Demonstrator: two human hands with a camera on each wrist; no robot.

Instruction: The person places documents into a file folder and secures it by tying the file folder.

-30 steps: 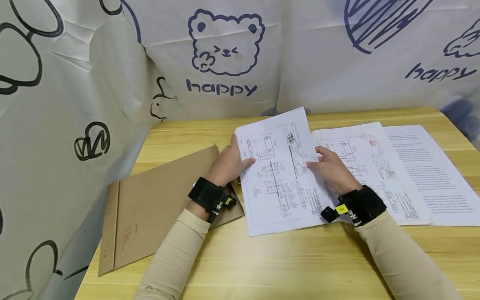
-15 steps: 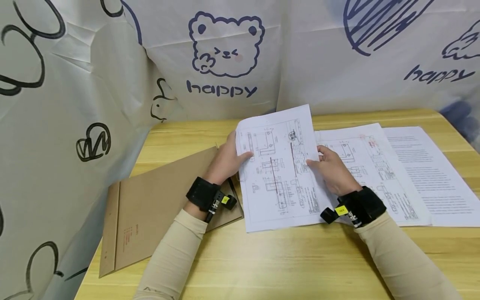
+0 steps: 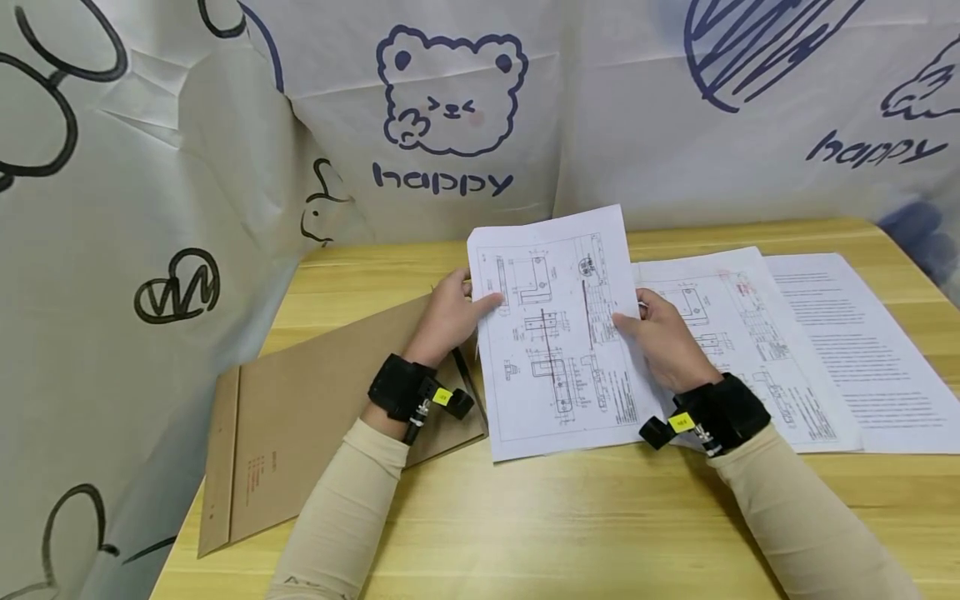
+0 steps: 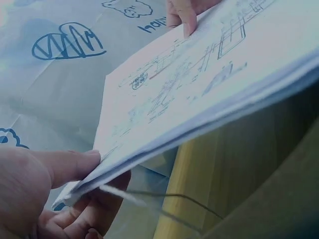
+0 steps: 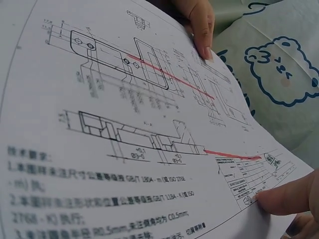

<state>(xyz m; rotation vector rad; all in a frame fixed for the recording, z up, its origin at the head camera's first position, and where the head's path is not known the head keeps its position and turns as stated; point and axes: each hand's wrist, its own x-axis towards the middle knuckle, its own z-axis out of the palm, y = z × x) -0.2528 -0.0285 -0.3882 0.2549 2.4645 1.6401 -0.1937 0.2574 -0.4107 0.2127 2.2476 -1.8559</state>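
Both hands hold a thin stack of paper sheets [image 3: 558, 358] with technical drawings and red strokes, raised and tilted above the table. My left hand [image 3: 450, 315] pinches the left edge, thumb on top and fingers beneath. Layered page edges of the stack [image 4: 199, 127] show in the left wrist view, with a thin string [image 4: 124, 194] under the fingers. My right hand [image 3: 666, 342] pinches the right edge; its thumb [image 5: 281, 196] presses on the printed face in the right wrist view. Its other fingers are mostly hidden behind the paper.
A brown cardboard file folder [image 3: 322, 417] with red print lies at the left. More drawing sheets [image 3: 787, 375] lie at the right, overlapping a text page [image 3: 877, 350]. The wooden table [image 3: 570, 525] meets a white sheet backdrop [image 3: 637, 125] with doodles.
The stack's top has risen slightly, and its upper left edge, bent half a second ago, is flatter now. My left hand has shifted slightly left and its fingers show more. The right hand barely moved.
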